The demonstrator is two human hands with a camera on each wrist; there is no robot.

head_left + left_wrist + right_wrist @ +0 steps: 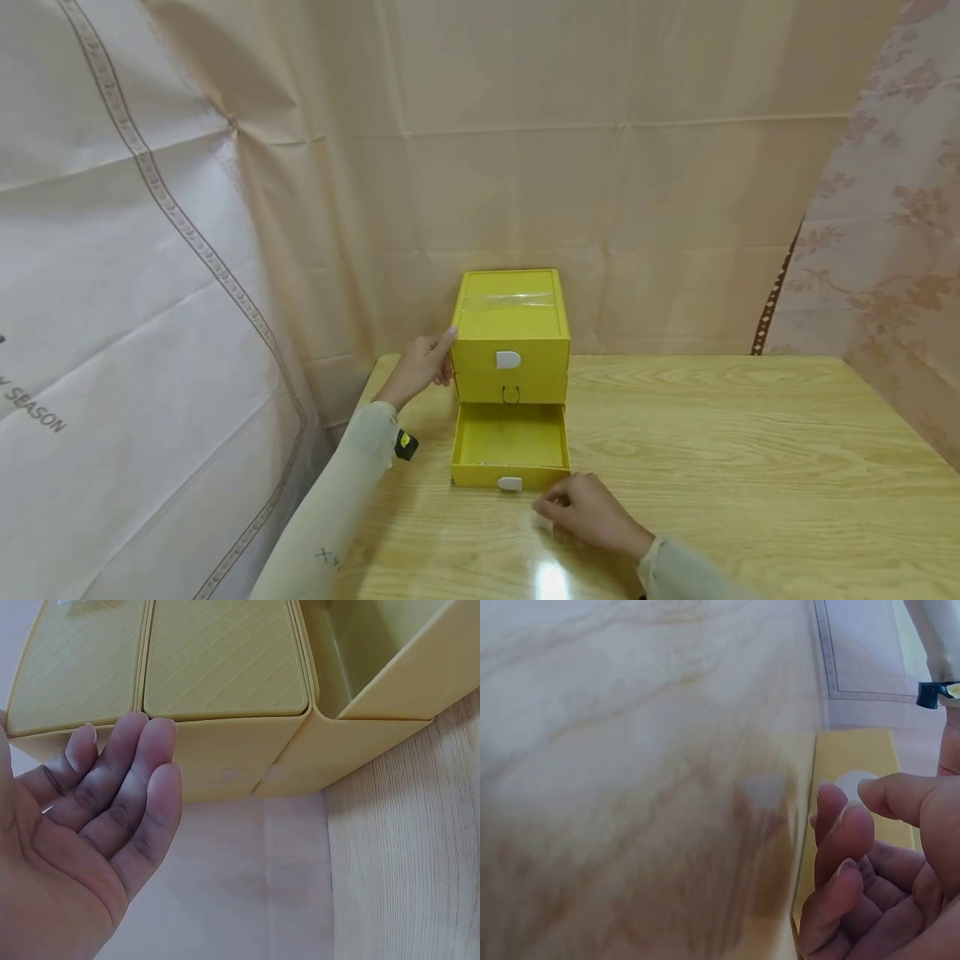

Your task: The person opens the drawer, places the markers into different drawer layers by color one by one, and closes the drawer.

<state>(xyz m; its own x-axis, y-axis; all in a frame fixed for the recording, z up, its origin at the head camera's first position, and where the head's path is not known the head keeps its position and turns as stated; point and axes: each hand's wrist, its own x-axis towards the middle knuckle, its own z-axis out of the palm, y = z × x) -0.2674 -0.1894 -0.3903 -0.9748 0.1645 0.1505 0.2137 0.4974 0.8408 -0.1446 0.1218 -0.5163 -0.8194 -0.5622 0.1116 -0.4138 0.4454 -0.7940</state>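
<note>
A yellow drawer box stands at the back of the table, clear tape across its top. Its lower drawer is pulled out toward me, with small pale specks along the inside of its front wall. My left hand touches the box's left side, thumb at the upper front corner; in the left wrist view its loosely bent fingers rest by the front edge. Just in front of the drawer's right front corner is my right hand, fingers loosely bent, nothing visible in them. Behind its fingertips shows a white tab.
The wood-grain table extends to the right of the box. A beige cloth hangs close behind it, and a white cloth hangs along the left. A dark wrist strap piece sits at the left cuff.
</note>
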